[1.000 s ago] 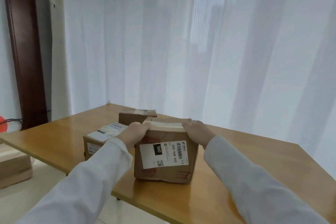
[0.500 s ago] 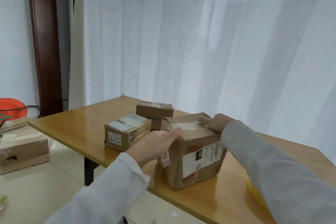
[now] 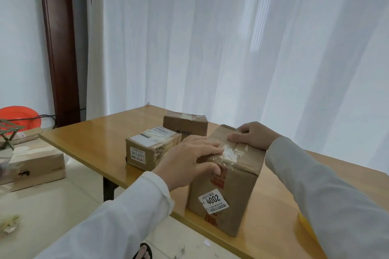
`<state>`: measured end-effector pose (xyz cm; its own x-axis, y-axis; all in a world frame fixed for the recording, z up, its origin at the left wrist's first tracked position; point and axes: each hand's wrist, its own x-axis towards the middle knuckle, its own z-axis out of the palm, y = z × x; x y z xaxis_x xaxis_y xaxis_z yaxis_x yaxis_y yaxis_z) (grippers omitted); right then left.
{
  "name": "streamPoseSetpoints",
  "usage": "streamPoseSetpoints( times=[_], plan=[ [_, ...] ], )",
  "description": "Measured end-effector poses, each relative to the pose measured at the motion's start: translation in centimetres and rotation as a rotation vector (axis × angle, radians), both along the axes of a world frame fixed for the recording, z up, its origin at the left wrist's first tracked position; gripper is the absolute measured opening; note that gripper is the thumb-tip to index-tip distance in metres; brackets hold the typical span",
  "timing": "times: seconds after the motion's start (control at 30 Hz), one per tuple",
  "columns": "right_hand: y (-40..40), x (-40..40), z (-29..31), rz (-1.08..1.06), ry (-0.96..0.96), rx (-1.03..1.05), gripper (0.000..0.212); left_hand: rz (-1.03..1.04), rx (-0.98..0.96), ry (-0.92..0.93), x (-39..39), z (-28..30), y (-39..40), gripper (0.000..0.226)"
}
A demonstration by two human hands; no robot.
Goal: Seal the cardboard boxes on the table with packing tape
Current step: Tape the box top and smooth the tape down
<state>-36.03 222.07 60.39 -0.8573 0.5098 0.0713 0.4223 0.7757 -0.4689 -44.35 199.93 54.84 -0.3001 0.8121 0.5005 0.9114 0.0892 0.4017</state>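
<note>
A tall cardboard box [image 3: 229, 193] with a "4002" sticker stands at the near edge of the wooden table [image 3: 101, 136]. Clear packing tape [image 3: 232, 153] runs across its top seam. My left hand [image 3: 189, 159] rests on the box's near top corner, fingers flat on the top and thumb down the side. My right hand [image 3: 252, 135] presses flat on the far end of the top. Two smaller taped boxes sit behind: one with white labels [image 3: 149, 149] and one further back [image 3: 185, 125]. No tape roll is in view.
White curtains hang behind the table. On the floor at left lie a wooden case [image 3: 35, 166] and an orange basin [image 3: 20, 115]. A yellow object [image 3: 305, 225] peeks out under my right sleeve. A dark door frame [image 3: 59, 48] stands at the left.
The tall box has been turned on the table, so the "4002" side faces me instead of the barcode label. My left hand moved from its side onto the top corner; the view swung left.
</note>
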Motion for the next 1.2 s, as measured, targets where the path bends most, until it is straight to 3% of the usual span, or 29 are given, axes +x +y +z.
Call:
streamPoseSetpoints(
  times=[0.13,0.3,0.6,0.73,0.87,0.97,1.1,1.2],
  plan=[
    [-0.1,-0.2,0.0,-0.018,0.052,0.012,0.058,0.062,0.109,0.073,0.6,-1.0,-0.2,0.038],
    [-0.2,0.1,-0.3,-0.018,0.091,0.05,0.046,0.123,0.146,0.159,1.6,-1.1,-0.5,0.035],
    [-1.8,-0.6,-0.1,0.07,0.098,0.209,0.049,0.102,0.083,0.015,1.8,-0.7,-0.7,0.032],
    [-1.5,-1.1,-0.5,0.02,0.107,0.177,0.035,0.108,0.122,-0.045,2.0,-1.3,-0.5,0.03],
    [-1.2,-1.8,-0.6,-0.163,0.052,0.23,0.056,0.122,0.198,-0.096,2.6,-2.3,-0.4,0.03],
    [-1.7,-2.2,-0.7,-0.266,0.0,0.364,0.06,0.13,0.198,-0.111,2.7,-2.4,-0.4,0.03],
    [-2.6,-2.2,-0.5,-0.204,-0.102,0.402,0.056,0.136,0.181,-0.147,2.8,-2.1,-0.5,0.028],
    [-3.8,-1.2,-0.5,-0.118,-0.3,0.323,0.086,0.164,0.157,-0.145,3.0,-1.8,-0.7,0.029]
  ],
)
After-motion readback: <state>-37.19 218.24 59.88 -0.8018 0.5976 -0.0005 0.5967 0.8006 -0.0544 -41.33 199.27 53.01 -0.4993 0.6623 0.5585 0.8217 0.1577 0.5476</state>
